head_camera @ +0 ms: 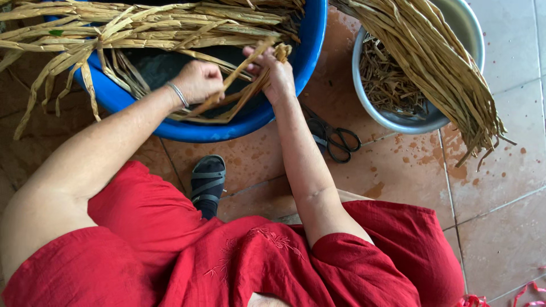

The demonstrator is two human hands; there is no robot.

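My left hand (pixel 199 81) is closed around a bundle of tan dried leaf strips (pixel 239 91) over a blue plastic basin (pixel 310 40). A thin bracelet sits on that wrist. My right hand (pixel 276 74) pinches the upper ends of the same strips just to the right, near the basin's rim. More long dried strips (pixel 142 25) lie across the top of the basin and hang over its left side.
A grey metal bowl (pixel 475 34) at the upper right holds short cut pieces, with a thick sheaf of strips (pixel 443 74) draped over it. Black scissors (pixel 335 139) lie on the wet tiled floor between the two containers. My sandalled foot (pixel 207 182) rests below the basin.
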